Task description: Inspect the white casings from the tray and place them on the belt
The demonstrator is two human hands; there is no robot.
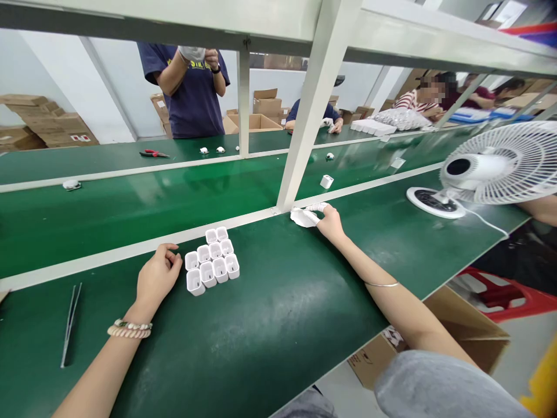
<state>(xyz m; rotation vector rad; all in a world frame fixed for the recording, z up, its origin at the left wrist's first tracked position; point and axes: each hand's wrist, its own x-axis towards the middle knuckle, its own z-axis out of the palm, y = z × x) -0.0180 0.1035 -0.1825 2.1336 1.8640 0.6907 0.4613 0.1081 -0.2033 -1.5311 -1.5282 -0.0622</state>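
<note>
My left hand (157, 277) rests on the green bench top with its fingers curled in loosely and nothing visible in them. It lies just left of a cluster of several small white open-topped plastic housings (212, 260). My right hand (331, 223) is stretched out to the far right, near the white rail. Its fingers pinch a crumpled white cloth or glove (304, 217) lying on the bench.
Tweezers (69, 323) lie at the left. A white desk fan (487, 168) stands at the right with its cord trailing. A single white housing (326, 182) sits on the conveyor belt (130, 203). Other people work across the line. Cardboard boxes (461, 331) sit below the bench edge.
</note>
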